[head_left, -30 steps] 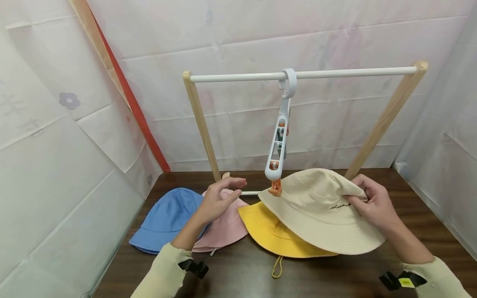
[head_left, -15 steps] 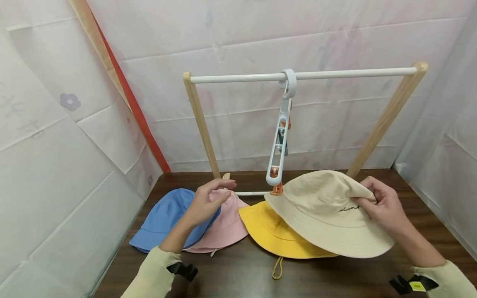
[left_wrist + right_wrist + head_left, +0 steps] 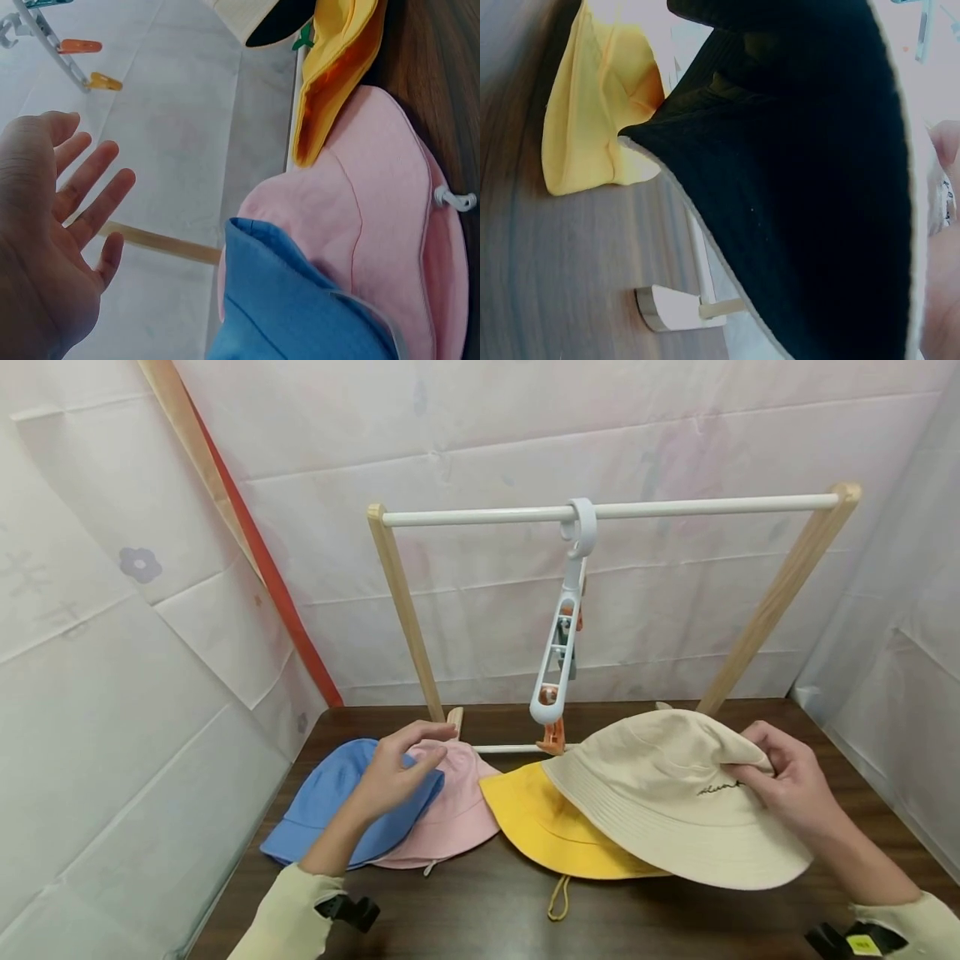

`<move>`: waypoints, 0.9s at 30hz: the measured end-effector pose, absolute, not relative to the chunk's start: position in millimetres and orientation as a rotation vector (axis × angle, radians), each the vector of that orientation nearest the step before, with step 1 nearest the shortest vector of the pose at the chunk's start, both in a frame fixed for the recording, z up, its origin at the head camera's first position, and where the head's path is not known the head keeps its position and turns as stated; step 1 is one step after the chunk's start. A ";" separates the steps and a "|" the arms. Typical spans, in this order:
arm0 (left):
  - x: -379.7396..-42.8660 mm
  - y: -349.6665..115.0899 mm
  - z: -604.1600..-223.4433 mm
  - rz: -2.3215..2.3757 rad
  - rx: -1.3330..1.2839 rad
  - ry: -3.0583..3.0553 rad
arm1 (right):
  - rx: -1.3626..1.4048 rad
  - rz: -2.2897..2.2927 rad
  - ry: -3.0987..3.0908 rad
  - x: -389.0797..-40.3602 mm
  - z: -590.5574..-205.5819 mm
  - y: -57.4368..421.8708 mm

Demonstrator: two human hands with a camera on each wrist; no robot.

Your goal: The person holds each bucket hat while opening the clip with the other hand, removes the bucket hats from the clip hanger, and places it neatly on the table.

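Note:
My right hand [image 3: 795, 781] pinches the crown of a beige bucket hat [image 3: 660, 802] with dark script lettering. In the right wrist view the hat's black inside [image 3: 802, 180] fills much of the picture. The beige hat overlaps a yellow bucket hat [image 3: 532, 818] on the table. My left hand [image 3: 393, 772] hovers with fingers spread, holding nothing. In the head view it overlaps a blue bucket hat [image 3: 330, 802] and a pink one [image 3: 465, 814]. A white clip hanger [image 3: 551, 668] hangs from the rack, its orange clip [image 3: 552, 739] close to the beige brim's left edge.
The rack has a white top rail [image 3: 705, 510] and wooden side posts [image 3: 780, 602]. Its low white bar [image 3: 495, 749] runs behind the hats. A yellow cord loop [image 3: 557, 897] lies at the front on the dark wooden table [image 3: 465, 918]. Pale sheets [image 3: 480, 452] stand around.
My right hand has carried the beige hat right and slightly down, so its brim now sits apart from the orange clip. My left hand has drawn back to the left. The hanger swings slightly.

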State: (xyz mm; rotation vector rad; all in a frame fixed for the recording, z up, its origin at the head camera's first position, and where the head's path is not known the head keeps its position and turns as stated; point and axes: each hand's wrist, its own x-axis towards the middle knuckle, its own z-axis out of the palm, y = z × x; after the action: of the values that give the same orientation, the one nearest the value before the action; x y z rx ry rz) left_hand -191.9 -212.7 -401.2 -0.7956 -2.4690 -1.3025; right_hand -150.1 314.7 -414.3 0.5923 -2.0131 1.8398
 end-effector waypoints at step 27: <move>-190.0 -244.5 -402.2 -1.167 -0.787 -2.365 | 0.685 2.006 -1.927 -137.3 -422.8 328.1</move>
State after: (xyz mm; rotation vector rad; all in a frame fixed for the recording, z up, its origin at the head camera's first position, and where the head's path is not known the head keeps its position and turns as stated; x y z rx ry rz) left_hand -190.0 -244.5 -402.2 -0.7874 -2.3645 -1.1670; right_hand -137.3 328.1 -422.8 0.6851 -1.9272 2.0056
